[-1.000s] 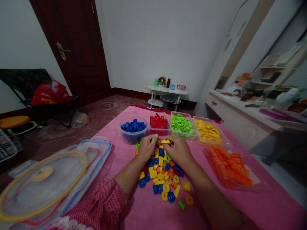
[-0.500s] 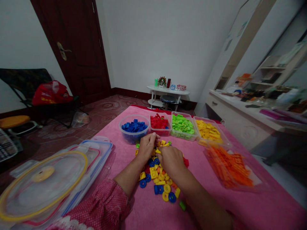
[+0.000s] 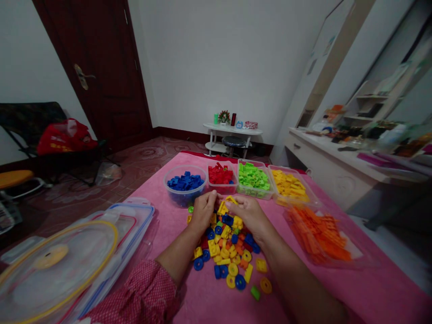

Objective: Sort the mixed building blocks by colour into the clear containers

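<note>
A: Hands, where?
B: Both over the far edge of the mixed pile (image 3: 229, 254) of small bricks, middle of the pink-covered counter (image 3: 337, 292). Left hand (image 3: 201, 211) and right hand (image 3: 249, 216) nearly meet, fingertips turned toward each other

A: Holding what?
B: Right hand pinches a yellow brick (image 3: 231, 199) between thumb and fingers, a narrow grip, with the brick just above the pile's far end. Left hand is curled, fingers close together, tips against the yellow pieces beside that brick; cannot tell whether it grips anything

A: The pile itself?
B: Yellow, blue, red and orange bits heaped together. Strays at the near right edge: a green piece (image 3: 255, 292) and an orange ring (image 3: 266, 285), both a little apart from the heap

A: Surroundings?
B: Row of clear tubs just beyond the hands. Blue tub (image 3: 185, 183) is leftmost, then red tub (image 3: 221, 174), green tub (image 3: 253, 177), yellow tub (image 3: 288, 184). Orange tray (image 3: 317, 229) lies right of the pile, nearer than the yellow tub. Stacked clear lids (image 3: 67, 256) sit at near left. Red patterned sleeve (image 3: 145, 297) covers the left arm; the right forearm is bare
</note>
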`<state>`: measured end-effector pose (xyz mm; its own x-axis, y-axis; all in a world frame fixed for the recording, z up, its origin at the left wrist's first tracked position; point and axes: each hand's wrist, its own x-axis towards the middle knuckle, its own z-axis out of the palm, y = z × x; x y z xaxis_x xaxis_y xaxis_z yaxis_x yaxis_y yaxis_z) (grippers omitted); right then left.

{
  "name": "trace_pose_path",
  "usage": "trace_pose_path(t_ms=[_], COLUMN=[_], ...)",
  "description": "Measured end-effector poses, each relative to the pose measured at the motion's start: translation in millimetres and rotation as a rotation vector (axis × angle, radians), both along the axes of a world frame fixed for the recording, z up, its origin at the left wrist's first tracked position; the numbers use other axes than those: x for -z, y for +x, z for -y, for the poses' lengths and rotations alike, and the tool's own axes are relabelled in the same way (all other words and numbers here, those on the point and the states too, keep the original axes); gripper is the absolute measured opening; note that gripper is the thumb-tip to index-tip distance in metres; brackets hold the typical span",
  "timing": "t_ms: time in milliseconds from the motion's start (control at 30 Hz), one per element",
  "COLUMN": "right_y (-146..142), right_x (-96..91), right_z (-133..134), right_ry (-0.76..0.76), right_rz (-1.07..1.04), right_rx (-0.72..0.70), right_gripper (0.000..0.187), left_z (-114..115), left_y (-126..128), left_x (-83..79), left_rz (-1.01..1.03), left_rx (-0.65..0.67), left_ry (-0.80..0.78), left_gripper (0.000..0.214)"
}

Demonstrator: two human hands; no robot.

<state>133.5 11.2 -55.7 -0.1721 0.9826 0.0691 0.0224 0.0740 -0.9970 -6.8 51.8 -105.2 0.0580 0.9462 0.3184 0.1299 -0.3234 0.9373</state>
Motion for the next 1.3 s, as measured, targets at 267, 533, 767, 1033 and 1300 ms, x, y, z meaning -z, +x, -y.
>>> trace_pose_path(t_ms=[267,533,767,1033,1300], right_y=[8,52,137,195,154], right_x=[-7.2,-48.6,-66.1,-53.0,-44.9], right_z=[0,0,-45,-86,-72], right_ry=[-0.222,-0.059,0.097,-0.023,0.025], right_rz=[-0.421,-0.676,-0.285,0.36,0.627], right_rx=[0.132,0.346,0.774,0.917,0.624], right_gripper=[0.039,0.047,0.031,0.018,0.037], left_z=[1,-4,-4,-3,-3], left_y=[2,1,0,0,-1], left_x=[-0.4,6.4,6.4,4.7,5.4], left_rz=[0.032,0.002,0.005,-0.006,-0.018], left_rx=[0.021,0.05,0.051,0.05,0.044], left_ry=[-0.04,-0.035,-0.039,-0.031,-0.027], left_gripper=[0.048,0.05,0.05,0.049,0.048])
